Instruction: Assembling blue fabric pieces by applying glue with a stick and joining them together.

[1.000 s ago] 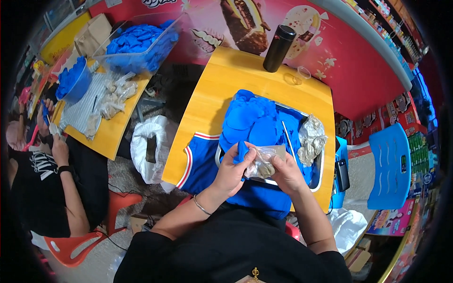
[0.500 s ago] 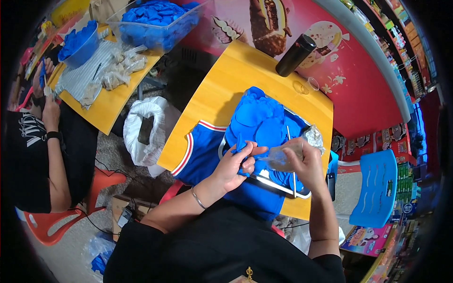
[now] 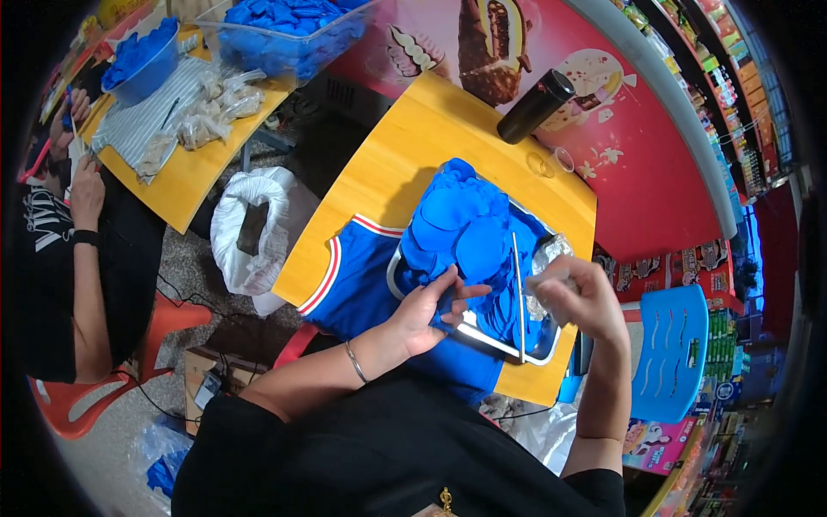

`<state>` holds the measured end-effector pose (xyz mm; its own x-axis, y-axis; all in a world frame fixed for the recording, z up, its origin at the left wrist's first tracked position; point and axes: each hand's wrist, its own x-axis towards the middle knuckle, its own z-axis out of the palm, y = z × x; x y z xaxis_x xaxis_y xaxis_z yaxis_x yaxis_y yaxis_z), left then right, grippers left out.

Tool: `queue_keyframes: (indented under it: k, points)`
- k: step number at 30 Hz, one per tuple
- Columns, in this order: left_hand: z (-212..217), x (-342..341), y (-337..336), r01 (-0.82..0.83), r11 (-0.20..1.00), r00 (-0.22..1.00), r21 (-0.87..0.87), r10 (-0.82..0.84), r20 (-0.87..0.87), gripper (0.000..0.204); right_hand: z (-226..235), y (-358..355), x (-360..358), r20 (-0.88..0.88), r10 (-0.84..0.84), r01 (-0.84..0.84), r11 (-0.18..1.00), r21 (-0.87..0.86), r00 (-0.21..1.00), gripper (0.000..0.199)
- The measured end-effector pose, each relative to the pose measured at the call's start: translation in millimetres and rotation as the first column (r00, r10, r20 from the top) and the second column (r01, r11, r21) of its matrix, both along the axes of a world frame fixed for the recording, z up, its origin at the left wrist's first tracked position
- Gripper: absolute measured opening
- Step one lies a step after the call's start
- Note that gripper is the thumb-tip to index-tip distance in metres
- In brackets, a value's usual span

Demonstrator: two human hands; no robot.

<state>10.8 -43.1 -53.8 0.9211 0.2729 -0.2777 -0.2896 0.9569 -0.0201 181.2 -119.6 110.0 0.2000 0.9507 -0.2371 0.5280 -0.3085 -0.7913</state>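
Observation:
My left hand is palm up over the near edge of a white-rimmed tray, fingers apart. A bit of blue shows beside its palm, and I cannot tell whether it is held. My right hand hangs over the tray's right side with curled fingers. Something greyish and blurred is at its fingertips. Heaped in the tray are thin round blue pieces, soft and overlapping. Across the pile lies a thin pale rod. Crumpled silvery wrapping sits at the right rim, partly hidden by my right hand.
A blue garment with striped trim lies under the tray on the yellow table. A black bottle and clear cup stand beyond. Left are a white sack and another person's hand; right, a blue chair.
My right hand has moved right and slightly away from the left hand. The left fingers have spread from a closed hold on a blue piece. The head view has shifted a little.

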Motion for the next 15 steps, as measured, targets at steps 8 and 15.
queue_keyframes:
  k: [8, 15]
  points:
    - [-2.1, 11.8, -13.5, 0.039, 0.999, 0.993, 0.011, -0.038, -0.114, 0.027, -3.1, -6.3, 5.4, 0.351, -0.119, 0.120, 0.993, 0.019, 0.929, 0.019]
    - [7.2, 12.0, -27.8, 0.131, 0.991, 0.986, 0.017, -0.129, -0.101, 0.025, 3.8, -16.0, -13.8, 0.228, -0.080, 0.057, 0.993, 0.105, 0.970, 0.015]
